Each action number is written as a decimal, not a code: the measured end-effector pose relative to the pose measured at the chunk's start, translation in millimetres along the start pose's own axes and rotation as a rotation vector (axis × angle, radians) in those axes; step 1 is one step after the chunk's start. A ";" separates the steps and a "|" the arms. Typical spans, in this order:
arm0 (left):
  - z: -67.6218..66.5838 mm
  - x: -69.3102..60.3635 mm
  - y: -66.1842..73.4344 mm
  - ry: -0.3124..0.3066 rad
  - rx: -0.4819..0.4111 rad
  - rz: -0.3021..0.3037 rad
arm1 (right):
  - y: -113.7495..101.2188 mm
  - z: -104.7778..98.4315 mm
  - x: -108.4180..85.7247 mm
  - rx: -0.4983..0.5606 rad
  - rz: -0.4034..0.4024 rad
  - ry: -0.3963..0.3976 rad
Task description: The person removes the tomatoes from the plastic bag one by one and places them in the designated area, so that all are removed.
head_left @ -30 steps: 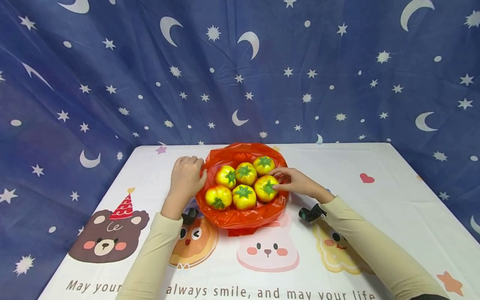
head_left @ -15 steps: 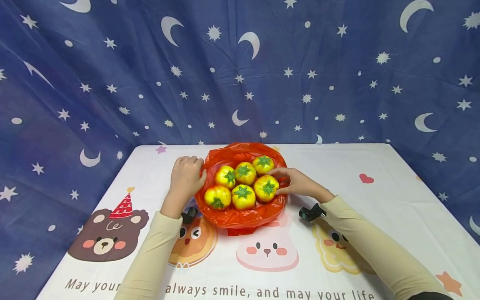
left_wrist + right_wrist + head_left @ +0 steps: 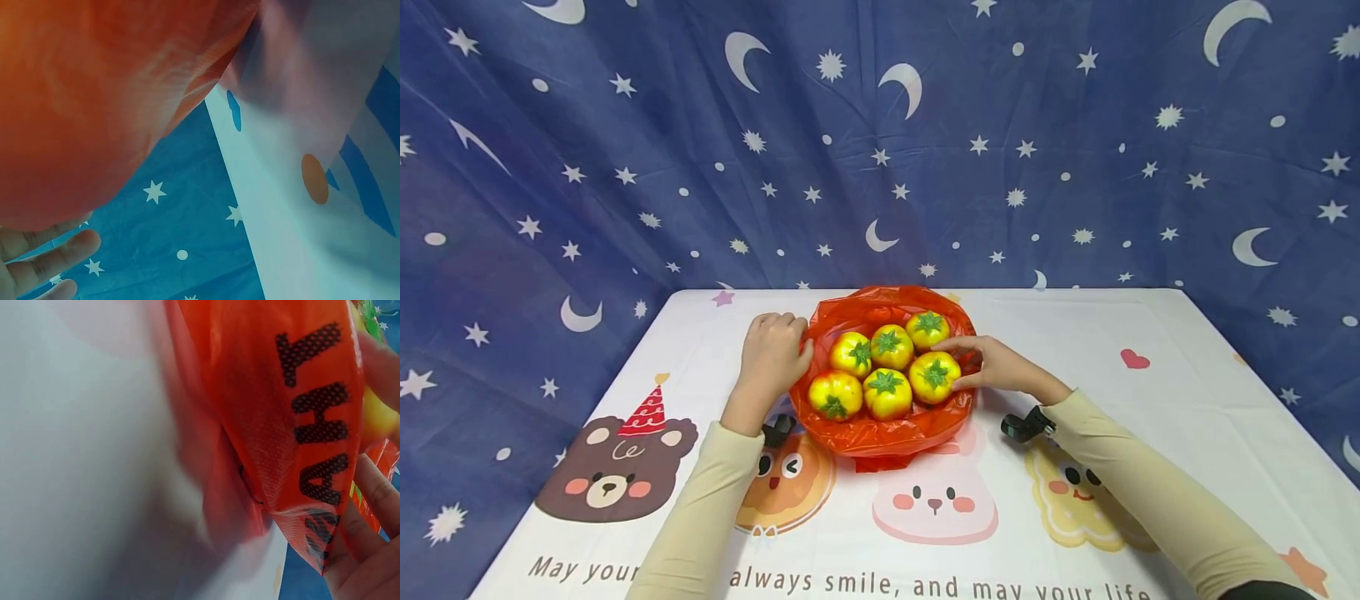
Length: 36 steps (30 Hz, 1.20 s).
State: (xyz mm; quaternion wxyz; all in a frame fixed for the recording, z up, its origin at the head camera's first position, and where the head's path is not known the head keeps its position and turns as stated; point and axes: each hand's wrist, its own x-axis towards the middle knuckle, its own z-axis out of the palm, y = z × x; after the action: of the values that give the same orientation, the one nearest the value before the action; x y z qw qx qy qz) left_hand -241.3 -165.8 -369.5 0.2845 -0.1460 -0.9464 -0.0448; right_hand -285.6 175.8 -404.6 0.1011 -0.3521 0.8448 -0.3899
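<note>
A red plastic bag (image 3: pixel 880 433) stands mid-table with its mouth spread wide. Several yellow-red tomatoes with green star-shaped tops lie in it. My right hand (image 3: pixel 1000 365) reaches over the bag's right rim, thumb and fingers around the right-hand tomato (image 3: pixel 934 377). In the right wrist view, the bag's printed side (image 3: pixel 312 412) covers part of that hand (image 3: pixel 369 531). My left hand (image 3: pixel 771 354) rests against the bag's left rim, knuckles up. The left wrist view shows its fingertips (image 3: pixel 75 247) past the bag's side (image 3: pixel 81 112), not closed on anything; the palm is hidden.
A white tablecloth (image 3: pixel 1150 450) with cartoon animals and lettering covers the table. Behind it hangs a blue curtain (image 3: pixel 880 167) printed with stars and moons. Small black wrist devices sit at each wrist, the right one (image 3: pixel 1028 425) close above the cloth.
The right thumb has slid from the top of the right-hand tomato to its side. That tomato has shifted very slightly right. The left hand and the bag have not visibly moved.
</note>
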 end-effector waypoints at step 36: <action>1.5 0.5 1.4 0.007 0.035 0.018 | -9.8 -18.4 -0.5 0.111 0.034 0.095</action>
State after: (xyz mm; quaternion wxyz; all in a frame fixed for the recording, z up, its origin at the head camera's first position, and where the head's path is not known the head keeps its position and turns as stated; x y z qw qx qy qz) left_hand -242.0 -164.1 -370.5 0.2909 -0.1493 -0.9447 -0.0263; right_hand -288.4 182.5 -385.2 0.0869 -0.3128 0.8316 -0.4506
